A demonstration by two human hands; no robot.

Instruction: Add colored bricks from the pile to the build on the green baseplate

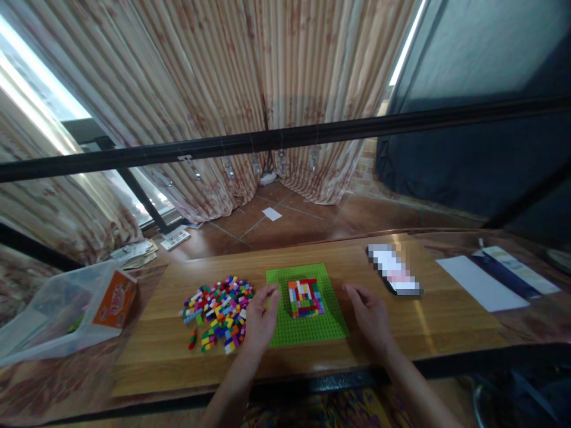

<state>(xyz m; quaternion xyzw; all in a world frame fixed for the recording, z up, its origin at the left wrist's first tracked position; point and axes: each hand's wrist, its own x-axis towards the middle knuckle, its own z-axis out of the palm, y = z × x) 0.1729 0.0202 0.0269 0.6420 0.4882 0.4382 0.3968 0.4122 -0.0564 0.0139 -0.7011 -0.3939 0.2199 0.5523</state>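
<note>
My left hand point(262, 315) hovers at the left edge of a green studded baseplate point(307, 333), beside a loose heap of small coloured building bricks point(220, 306). Its thumb and fingers are loosely apart, and I see nothing in them. On the baseplate stands a square structure of multicoloured bricks point(307, 298), with red, white, orange and blue bricks around its sides. To the right of the plate, my right hand point(371, 314) is held with fingers extended toward the structure, touching nothing that I can make out. The undersides of both hands are hidden.
A phone point(392, 270) with a blurred screen lies at the back right of the wooden board point(160, 351). White paper point(482, 284) lies at the far right. A clear plastic bin point(62, 309) with an orange label stands left. A dark rail point(285, 138) crosses beyond the table.
</note>
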